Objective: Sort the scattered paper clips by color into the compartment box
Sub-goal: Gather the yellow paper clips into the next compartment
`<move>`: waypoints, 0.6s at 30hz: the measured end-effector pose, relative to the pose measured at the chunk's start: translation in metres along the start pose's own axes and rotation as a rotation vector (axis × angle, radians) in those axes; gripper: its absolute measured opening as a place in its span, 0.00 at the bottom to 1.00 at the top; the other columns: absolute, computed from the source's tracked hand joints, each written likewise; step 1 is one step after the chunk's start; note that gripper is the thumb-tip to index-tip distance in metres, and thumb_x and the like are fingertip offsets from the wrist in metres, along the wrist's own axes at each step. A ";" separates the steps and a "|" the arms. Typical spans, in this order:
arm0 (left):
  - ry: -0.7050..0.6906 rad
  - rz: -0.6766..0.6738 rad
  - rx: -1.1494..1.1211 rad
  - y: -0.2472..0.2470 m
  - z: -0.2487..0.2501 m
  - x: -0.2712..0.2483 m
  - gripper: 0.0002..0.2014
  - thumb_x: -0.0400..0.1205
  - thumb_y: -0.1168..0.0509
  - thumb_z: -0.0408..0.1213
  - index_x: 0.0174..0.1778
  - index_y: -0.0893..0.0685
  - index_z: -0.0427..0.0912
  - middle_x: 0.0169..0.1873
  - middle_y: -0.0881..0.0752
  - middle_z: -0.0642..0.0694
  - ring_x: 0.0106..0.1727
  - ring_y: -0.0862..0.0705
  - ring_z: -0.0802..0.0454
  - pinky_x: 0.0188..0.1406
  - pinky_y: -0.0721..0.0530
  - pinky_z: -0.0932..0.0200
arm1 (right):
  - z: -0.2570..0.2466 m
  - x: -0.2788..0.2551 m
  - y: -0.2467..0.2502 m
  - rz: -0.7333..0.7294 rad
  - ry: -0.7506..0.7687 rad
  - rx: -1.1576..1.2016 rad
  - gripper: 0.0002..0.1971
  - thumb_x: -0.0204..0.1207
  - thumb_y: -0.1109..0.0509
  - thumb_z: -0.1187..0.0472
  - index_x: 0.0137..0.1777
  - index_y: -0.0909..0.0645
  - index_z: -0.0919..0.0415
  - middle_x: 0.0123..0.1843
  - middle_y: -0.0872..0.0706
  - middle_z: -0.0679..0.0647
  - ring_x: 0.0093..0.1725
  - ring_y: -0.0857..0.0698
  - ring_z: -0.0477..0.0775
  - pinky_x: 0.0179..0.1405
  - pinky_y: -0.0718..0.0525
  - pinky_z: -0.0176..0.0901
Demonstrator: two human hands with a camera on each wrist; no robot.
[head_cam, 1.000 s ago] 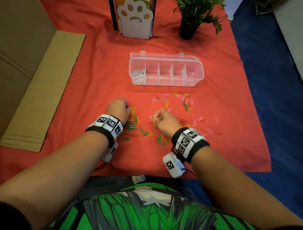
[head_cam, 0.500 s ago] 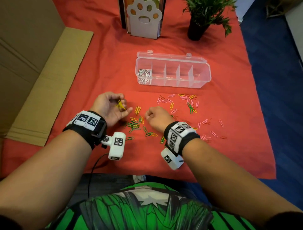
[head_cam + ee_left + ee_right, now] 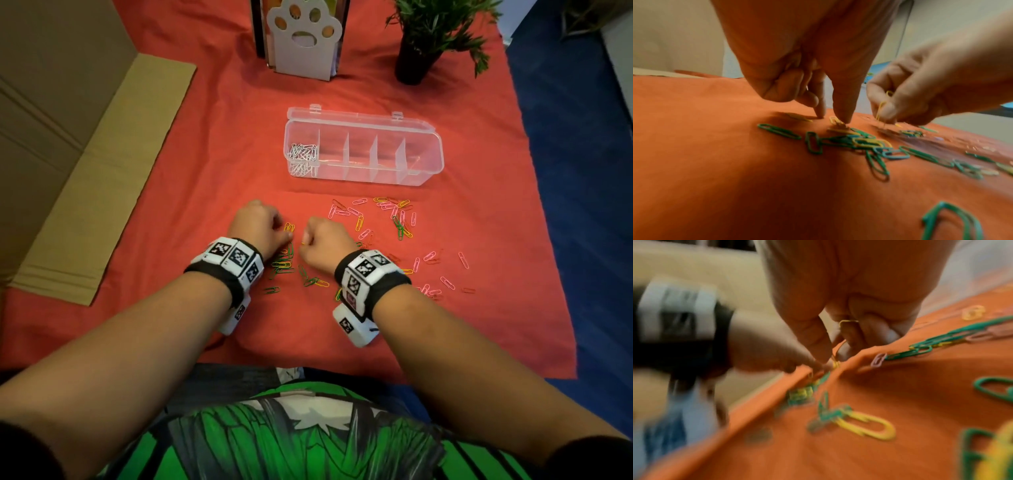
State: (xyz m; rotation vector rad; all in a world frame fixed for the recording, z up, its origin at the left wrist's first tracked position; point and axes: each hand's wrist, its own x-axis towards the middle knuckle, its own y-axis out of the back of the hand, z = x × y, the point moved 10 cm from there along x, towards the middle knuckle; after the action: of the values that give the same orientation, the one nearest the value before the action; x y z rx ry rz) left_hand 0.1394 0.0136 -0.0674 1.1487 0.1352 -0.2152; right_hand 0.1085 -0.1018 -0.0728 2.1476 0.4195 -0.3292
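Note:
On the red cloth [image 3: 222, 154] lie scattered green, yellow, pink and orange paper clips [image 3: 399, 224]. The clear compartment box [image 3: 438, 150] stands open behind them, with silver clips [image 3: 303, 156] in its leftmost compartment. My left hand [image 3: 274, 229] is palm down, thumb and index finger on a yellow clip [image 3: 835, 121], the other fingers curled. Close beside it, my right hand [image 3: 315, 240] pinches yellow clips [image 3: 881, 105], its fingertips [image 3: 822, 356] at the cloth. A green and yellow cluster [image 3: 284, 265] lies just below both hands.
Flat cardboard [image 3: 85, 171] covers the left side. A white paw-shaped holder [image 3: 303, 37] and a potted plant [image 3: 424, 41] stand behind the box. The cloth ends at the right on blue floor [image 3: 582, 205].
My left hand, palm up with yellow clips half a second ago, has turned palm down onto the cloth. The two hands have drawn close together.

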 end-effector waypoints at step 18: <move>0.184 -0.056 -0.475 -0.001 -0.021 -0.003 0.08 0.79 0.36 0.32 0.52 0.19 0.39 0.32 0.22 0.48 0.35 0.23 0.49 0.36 0.26 0.59 | 0.024 -0.060 -0.023 -0.040 0.062 -0.295 0.11 0.73 0.35 0.64 0.54 0.24 0.64 0.56 0.24 0.62 0.58 0.23 0.63 0.59 0.21 0.53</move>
State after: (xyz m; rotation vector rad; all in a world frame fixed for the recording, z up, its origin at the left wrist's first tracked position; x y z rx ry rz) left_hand 0.1361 0.0326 -0.0759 0.6895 0.3614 -0.1171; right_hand 0.0430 -0.1190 -0.0802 1.8669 0.5138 -0.2090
